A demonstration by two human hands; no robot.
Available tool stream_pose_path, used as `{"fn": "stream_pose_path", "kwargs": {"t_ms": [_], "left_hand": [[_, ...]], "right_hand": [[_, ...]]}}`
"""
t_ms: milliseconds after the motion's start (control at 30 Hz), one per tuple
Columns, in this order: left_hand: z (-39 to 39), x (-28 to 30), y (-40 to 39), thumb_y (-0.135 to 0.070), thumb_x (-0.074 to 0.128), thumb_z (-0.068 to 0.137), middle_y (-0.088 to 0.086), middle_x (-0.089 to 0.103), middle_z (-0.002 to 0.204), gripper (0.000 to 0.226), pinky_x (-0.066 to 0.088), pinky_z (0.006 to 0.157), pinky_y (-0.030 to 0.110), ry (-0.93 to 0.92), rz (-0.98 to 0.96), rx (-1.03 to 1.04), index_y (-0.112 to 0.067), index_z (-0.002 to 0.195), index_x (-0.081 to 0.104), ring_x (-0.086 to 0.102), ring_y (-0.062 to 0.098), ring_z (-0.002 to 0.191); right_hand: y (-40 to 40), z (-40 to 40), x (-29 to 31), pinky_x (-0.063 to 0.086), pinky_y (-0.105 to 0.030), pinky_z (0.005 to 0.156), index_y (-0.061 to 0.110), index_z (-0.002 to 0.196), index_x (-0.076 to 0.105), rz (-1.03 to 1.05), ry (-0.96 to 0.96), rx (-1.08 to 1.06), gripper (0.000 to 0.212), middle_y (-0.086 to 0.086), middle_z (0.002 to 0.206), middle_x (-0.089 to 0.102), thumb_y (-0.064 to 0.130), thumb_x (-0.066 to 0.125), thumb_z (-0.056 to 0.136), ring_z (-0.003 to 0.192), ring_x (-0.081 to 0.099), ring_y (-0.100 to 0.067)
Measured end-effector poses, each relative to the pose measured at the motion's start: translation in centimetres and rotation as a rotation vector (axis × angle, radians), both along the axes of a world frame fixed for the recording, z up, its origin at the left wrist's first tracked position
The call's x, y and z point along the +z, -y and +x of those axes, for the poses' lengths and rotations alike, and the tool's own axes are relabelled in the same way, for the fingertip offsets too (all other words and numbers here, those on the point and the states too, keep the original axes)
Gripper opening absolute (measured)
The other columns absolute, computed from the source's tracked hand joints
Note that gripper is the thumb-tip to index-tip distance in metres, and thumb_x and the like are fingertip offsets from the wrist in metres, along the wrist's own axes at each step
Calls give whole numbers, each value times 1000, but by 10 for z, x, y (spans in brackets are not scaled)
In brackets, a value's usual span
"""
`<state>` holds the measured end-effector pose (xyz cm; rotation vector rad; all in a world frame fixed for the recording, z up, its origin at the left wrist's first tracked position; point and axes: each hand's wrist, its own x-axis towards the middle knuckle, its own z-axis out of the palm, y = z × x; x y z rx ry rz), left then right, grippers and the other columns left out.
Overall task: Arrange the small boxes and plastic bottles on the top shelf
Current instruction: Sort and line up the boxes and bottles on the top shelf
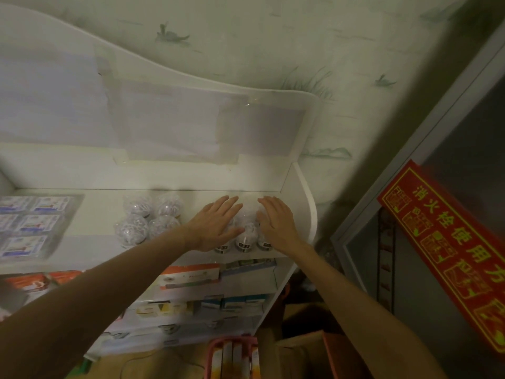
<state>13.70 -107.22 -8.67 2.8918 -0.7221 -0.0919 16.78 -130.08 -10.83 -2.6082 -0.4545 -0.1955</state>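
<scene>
On the white top shelf (90, 244) stands a cluster of clear plastic bottles (247, 236) near the right end. My left hand (214, 224) lies flat against the cluster's left side, fingers straight. Against its right side presses my right hand (276, 221), fingers also straight. A second group of clear round-topped bottles (149, 218) stands to the left, apart from my hands. Several small boxes (30, 224) with blue print lie at the shelf's left end, blurred.
The shelf's white side panel (307, 203) closes the right end, close to my right hand. Lower shelves hold orange and white boxes (190, 274). A red sign (448, 250) hangs on the right. A pink basket (232, 356) sits below.
</scene>
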Motion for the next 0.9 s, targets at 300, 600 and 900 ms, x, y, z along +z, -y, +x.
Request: {"fn": "stream_pose_path", "kwargs": {"t_ms": [300,600,900], "left_hand": [[2,0,-1,-74,7,94,-1,-6,166,82,8,123,46,-7,13,-19,-24,158,-2,-8,19,152],[1,2,-2,-75,2,92,0,-7,166,85,8,123,44,20,-11,27,-22,158,-4,-6,18,152],[3,10,-22,-76,12,93,2,-10,165,88,-2,120,35,11,74,-29,-19,158,-7,-7,17,152]], "right_hand": [[-5,0,-3,23,-42,120,21,145,43,-9,39,-17,58,-2,155,36,48,18,101,143,29,-22],[-1,-1,4,12,-41,122,26,152,33,-153,-19,38,67,1,162,23,60,11,98,150,14,-22],[3,-4,4,4,-35,121,24,154,27,-137,-34,74,51,1,164,17,42,26,107,152,8,-18]]}}
